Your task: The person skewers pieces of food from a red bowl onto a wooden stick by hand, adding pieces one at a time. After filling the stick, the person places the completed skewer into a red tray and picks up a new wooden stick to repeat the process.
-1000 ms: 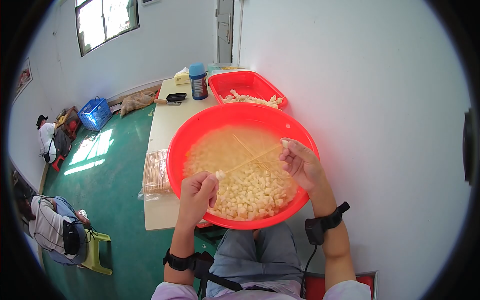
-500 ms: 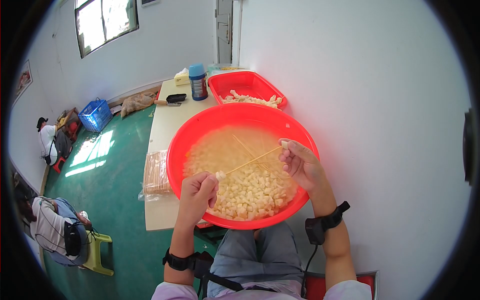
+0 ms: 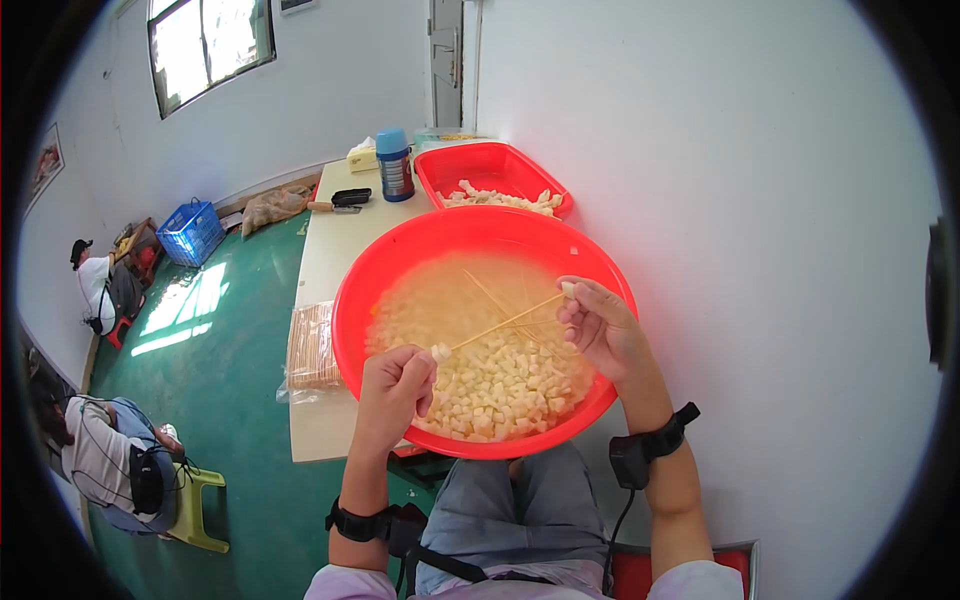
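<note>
A large round red basin (image 3: 480,446) holds cloudy water and many pale cubes (image 3: 510,395). Over it, a thin wooden skewer (image 3: 505,322) runs between my hands. My left hand (image 3: 397,385) is closed round the skewer's left part, with pale pieces (image 3: 441,352) showing beside the thumb. My right hand (image 3: 605,328) pinches a pale cube (image 3: 569,290) at the skewer's right end. More thin skewers (image 3: 485,290) lie in the water beneath.
Behind the basin stands a red tray (image 3: 500,160) with skewered pale pieces. A blue-capped flask (image 3: 394,165), a knife (image 3: 335,207) and bagged skewers (image 3: 314,345) are on the table (image 3: 325,255). Two people sit at the left; a wall rises at the right.
Both hands hold nearly the same pose. The cube at my right fingertips looks slightly turned, and the camera view has shifted very slightly.
</note>
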A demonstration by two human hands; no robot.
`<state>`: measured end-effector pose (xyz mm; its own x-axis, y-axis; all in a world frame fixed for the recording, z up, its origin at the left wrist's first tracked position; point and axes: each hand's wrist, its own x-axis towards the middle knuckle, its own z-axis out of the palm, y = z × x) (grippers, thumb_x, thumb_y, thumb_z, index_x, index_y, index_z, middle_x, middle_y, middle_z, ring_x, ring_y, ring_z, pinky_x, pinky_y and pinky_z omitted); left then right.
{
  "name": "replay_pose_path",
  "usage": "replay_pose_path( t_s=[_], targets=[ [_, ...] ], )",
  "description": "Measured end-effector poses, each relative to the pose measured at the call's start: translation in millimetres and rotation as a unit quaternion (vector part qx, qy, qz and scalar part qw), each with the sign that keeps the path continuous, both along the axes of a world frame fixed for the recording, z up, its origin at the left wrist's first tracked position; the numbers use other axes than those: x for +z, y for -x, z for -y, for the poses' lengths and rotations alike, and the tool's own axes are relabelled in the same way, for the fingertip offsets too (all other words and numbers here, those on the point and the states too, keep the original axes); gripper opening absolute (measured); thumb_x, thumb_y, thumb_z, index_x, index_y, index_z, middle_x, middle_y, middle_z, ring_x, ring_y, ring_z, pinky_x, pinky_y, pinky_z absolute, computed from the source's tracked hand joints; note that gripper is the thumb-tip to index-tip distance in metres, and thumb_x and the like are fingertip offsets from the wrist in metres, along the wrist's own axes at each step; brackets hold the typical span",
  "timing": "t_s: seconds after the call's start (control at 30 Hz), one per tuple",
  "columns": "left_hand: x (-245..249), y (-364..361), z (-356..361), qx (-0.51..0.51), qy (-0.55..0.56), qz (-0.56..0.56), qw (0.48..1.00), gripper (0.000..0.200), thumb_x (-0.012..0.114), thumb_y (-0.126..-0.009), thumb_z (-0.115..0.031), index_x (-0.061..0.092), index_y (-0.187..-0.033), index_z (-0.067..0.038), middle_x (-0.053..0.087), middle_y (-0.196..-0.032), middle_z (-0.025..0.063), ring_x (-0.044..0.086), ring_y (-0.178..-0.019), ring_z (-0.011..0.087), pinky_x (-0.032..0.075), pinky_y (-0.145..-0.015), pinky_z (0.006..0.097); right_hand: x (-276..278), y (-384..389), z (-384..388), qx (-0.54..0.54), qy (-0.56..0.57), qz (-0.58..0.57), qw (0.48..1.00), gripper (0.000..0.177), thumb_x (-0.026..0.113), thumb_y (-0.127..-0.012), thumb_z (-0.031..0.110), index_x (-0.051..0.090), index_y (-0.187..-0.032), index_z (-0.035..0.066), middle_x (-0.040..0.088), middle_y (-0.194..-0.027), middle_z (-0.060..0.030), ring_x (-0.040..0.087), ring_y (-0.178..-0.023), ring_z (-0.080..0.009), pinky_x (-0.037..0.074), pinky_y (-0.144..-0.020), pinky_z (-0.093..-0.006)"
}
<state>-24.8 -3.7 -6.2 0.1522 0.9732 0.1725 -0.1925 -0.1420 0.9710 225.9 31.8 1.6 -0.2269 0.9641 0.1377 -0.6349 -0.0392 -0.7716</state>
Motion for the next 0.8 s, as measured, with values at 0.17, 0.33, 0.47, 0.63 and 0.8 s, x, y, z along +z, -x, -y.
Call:
replay_pose_path(
  t_s=[0.17,0.33,0.47,0.63,0.8],
  targets=[
    [-0.3,-0.2,-0.7,-0.002,0.003,-0.003,1.0,0.027,0.044,-0.085,-0.011,0.047,-0.06,-0.001,0.035,-0.049,-0.0026,0.032,-0.04,0.0037,0.031,-0.036,0.0189,-1.4,-0.2,-0.6,-0.018,-0.023,0.012,1.0,0.019,0.05,-0.085,0.011,0.055,-0.099,-0.001,0.057,-0.07,-0.0044,0.058,-0.067,-0.0111,0.052,-0.055,-0.0246],
    [-0.8,1.1,-1.8,-0.012,0.015,-0.006,1.0,0.026,0.044,-0.085,-0.011,0.048,-0.061,-0.001,0.037,-0.048,-0.0025,0.034,-0.039,0.0039,0.03,-0.036,0.0184,-3.5,-1.6,-1.4,-0.013,-0.044,0.026,0.999,0.018,0.052,-0.084,0.01,0.056,-0.098,-0.001,0.058,-0.071,-0.0045,0.058,-0.067,-0.0112,0.052,-0.055,-0.0249],
    [1.4,2.8,-1.9,-0.048,0.018,-0.044,0.998,0.023,0.046,-0.085,-0.012,0.053,-0.067,0.001,0.04,-0.048,-0.0019,0.038,-0.039,0.0042,0.03,-0.038,0.0182,-0.7,0.5,1.0,-0.029,-0.043,0.02,0.998,0.018,0.052,-0.084,0.009,0.056,-0.098,-0.001,0.057,-0.071,-0.0044,0.058,-0.068,-0.0115,0.053,-0.056,-0.0251],
    [-0.2,-1.2,-1.8,-0.043,-0.022,-0.115,0.992,0.021,0.048,-0.086,-0.013,0.058,-0.077,0.003,0.042,-0.049,-0.0011,0.044,-0.041,0.0054,0.034,-0.04,0.0189,-0.7,0.5,-0.7,-0.043,-0.028,0.028,0.998,0.017,0.052,-0.084,0.009,0.056,-0.097,-0.002,0.057,-0.071,-0.0047,0.059,-0.067,-0.0117,0.054,-0.059,-0.0255],
    [-6.9,-12.4,1.6,0.026,-0.101,-0.188,0.977,0.019,0.047,-0.086,-0.011,0.057,-0.08,0.004,0.044,-0.049,-0.0001,0.048,-0.043,0.007,0.038,-0.042,0.0196,0.1,0.6,-1.0,-0.055,-0.018,0.033,0.998,0.017,0.052,-0.084,0.008,0.056,-0.095,-0.003,0.057,-0.07,-0.0049,0.059,-0.067,-0.0116,0.054,-0.059,-0.0252]
  ],
)
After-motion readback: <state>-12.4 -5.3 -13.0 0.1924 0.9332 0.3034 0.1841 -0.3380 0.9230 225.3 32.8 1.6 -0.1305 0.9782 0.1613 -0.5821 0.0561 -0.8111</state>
